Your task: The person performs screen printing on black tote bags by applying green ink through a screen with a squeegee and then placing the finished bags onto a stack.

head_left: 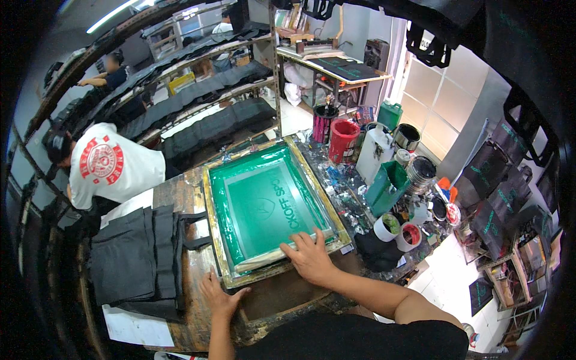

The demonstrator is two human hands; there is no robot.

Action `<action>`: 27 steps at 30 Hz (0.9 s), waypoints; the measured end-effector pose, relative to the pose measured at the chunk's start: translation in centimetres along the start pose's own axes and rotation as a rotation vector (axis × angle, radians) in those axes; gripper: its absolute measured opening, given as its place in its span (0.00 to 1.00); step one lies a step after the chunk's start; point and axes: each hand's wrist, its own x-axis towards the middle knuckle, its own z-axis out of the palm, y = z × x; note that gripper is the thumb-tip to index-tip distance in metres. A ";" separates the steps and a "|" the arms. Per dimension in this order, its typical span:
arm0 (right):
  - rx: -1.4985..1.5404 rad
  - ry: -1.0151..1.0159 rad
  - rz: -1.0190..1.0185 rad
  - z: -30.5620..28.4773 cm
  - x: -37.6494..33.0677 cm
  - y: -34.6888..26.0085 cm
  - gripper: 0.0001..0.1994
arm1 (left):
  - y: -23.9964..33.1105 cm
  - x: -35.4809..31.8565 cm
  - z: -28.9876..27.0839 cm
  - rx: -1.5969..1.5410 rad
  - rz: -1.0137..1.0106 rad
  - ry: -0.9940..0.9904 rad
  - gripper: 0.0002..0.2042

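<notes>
Wooden table (195, 259); squeegee (261, 259) under right fingers (308, 241).

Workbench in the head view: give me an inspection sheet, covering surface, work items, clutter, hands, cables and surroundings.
Surface: wooden bench, stained and worn.
Work items: screen frame with green ink across its mesh; pale squeegee bar along its near side; black fabric pieces stacked to the left.
Clutter: red bucket, white jug, green container and assorted tubs, crowded right of the frame.
Hands: right hand grips the bar's right end; left hand open beside the frame's near left corner, contact unclear.
Cables: nothing seen on the bench.
Surroundings: shelves of black fabric beyond; person in white shirt at left.
</notes>
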 end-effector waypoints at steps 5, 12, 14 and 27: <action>0.065 -0.038 -0.018 0.6 -0.3 0.5 0.23 | 0.4 1.0 0.4 -0.136 -0.098 -0.136 0.51; 0.157 -0.039 0.020 0.3 0.1 0.7 0.23 | 0.9 0.8 0.2 -0.170 -0.160 -0.125 0.43; 0.165 -0.056 0.017 -0.1 0.3 0.6 0.22 | 0.8 0.6 0.4 -0.177 -0.173 -0.077 0.42; 0.061 0.100 -0.059 -8.6 7.4 0.8 0.23 | 4.5 4.8 -3.2 -0.940 -0.200 0.338 0.47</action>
